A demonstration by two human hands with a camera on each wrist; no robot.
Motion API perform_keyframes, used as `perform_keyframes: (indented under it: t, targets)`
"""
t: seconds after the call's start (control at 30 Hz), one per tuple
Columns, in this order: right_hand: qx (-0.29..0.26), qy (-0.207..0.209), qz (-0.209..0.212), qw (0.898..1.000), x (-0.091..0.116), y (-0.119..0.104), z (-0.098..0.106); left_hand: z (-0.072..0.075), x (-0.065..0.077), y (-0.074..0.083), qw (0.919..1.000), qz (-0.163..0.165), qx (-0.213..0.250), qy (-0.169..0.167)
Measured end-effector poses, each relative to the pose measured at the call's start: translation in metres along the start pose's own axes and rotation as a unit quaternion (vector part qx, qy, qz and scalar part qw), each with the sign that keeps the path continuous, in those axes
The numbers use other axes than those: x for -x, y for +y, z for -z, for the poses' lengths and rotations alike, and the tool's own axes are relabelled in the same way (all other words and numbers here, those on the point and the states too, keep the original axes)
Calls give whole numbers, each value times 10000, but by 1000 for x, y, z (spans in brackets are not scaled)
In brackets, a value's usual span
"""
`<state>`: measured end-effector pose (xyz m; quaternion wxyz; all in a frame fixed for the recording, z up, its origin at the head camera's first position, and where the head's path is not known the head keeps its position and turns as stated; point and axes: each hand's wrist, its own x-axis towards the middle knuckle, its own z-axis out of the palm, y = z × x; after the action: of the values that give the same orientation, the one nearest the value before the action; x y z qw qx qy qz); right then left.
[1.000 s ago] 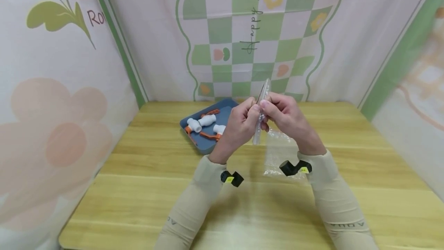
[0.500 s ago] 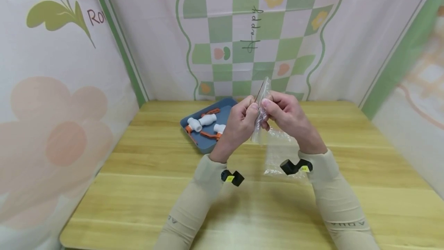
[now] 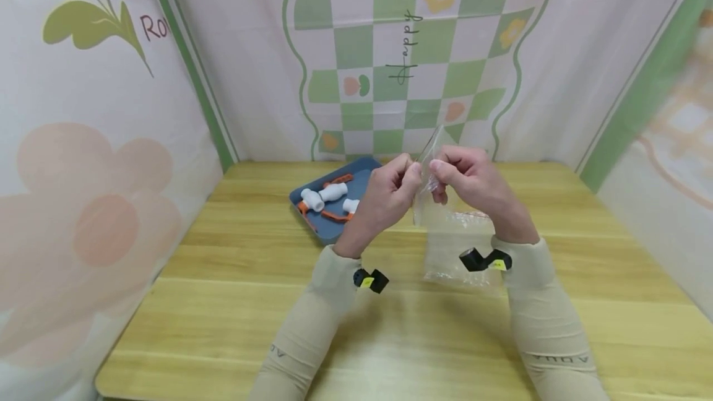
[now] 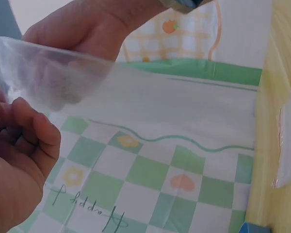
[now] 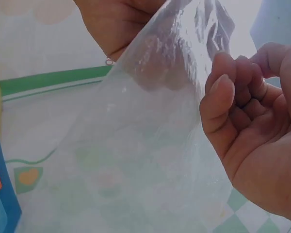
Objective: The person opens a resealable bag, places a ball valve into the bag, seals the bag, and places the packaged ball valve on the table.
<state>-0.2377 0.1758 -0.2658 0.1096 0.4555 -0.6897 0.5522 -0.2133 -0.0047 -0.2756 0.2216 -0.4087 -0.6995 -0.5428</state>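
Between the two hands hangs a clear plastic bag [image 3: 422, 206], thin and see-through, with a reddish line along its upper edge. My left hand [image 3: 390, 194] pinches one side of it between thumb and curled fingers. My right hand [image 3: 470, 181] pinches the other side, and the film spreads in the gap between them. In the right wrist view the bag [image 5: 136, 126] covers much of the picture, wrinkled and shiny near the fingers [image 5: 220, 92]. The left wrist view shows the bag [image 4: 150, 92] stretched sideways, the other hand partly visible through it.
A second clear bag [image 3: 453, 258] lies flat on the wooden table [image 3: 223, 314] below the right hand. At the back left stands a blue tray [image 3: 328, 241] with white valves [image 3: 334, 192] that have orange handles, partly hidden by the left hand. Printed curtains [image 3: 250, 79] surround the table.
The right hand has moved a little to the right, away from the left hand. The bag between them has gone from a narrow bunched strip to two spread sides.
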Motion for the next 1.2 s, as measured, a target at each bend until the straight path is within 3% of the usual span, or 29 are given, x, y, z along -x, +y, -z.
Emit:
perform_keyframes:
  t: [0.13,0.37,0.57,0.83,0.97,1.1,1.2]
  targets:
    - [235,-42,-130,9996,1,0,3,6,-1,-3,9998,-96,-134,110]
    - [313,-162,-198,9992,1,1,6,14,0,-1,9994,225,-240,41]
    - [438,-197,-178,9987,3,4,14,17,-2,-4,9986,139,-457,216]
    - [223,-253,-62,9994,6,6,24,18,-1,-38,9982,478,-306,216]
    - [456,-269,-208,9984,7,4,25,21,1,-43,9985,494,-207,141]
    - [638,-275,-368,9969,9,3,27,24,1,-44,9983,521,-223,119]
    - [820,-281,-467,9951,9,3,30,29,0,-32,9975,650,-250,86]
